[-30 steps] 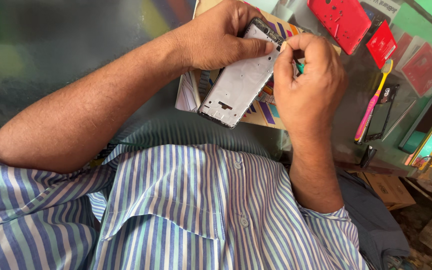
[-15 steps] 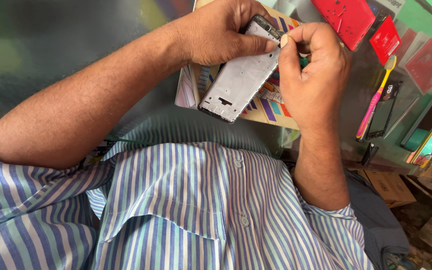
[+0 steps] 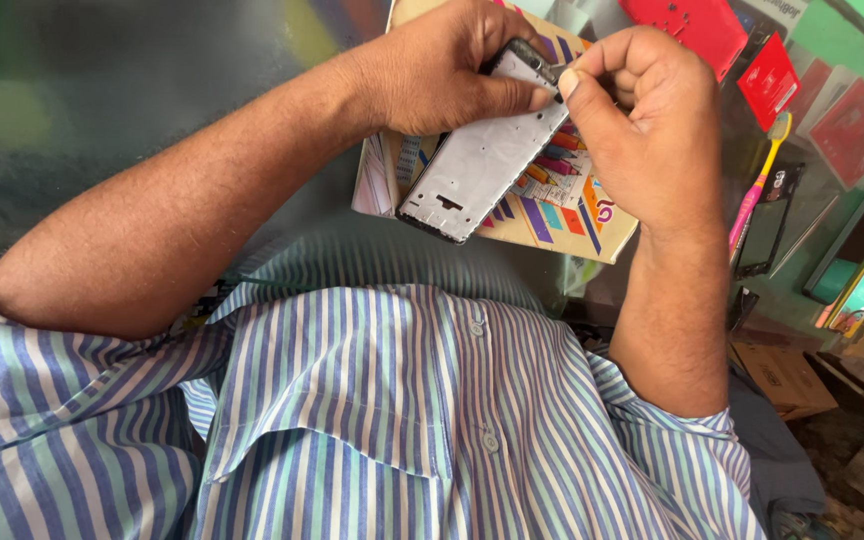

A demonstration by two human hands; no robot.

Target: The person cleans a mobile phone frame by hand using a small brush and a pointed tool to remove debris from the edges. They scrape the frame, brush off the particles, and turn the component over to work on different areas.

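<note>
A person's left hand (image 3: 442, 65) grips the top end of a silver-grey metal phone frame (image 3: 482, 160), tilting it, likely to expose that corner. The right hand (image 3: 642, 120) has its fingers (image 3: 577, 80) pinched closed at the corner, touching it; any tool is hidden. The frame hangs above a colourful cardboard box (image 3: 562, 215) on the glass surface (image 3: 152, 90).

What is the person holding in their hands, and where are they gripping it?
A bare silver phone frame. The left hand grips its top end, thumb across the face; the right hand pinches at the same top corner. Its lower end hangs free.
</note>
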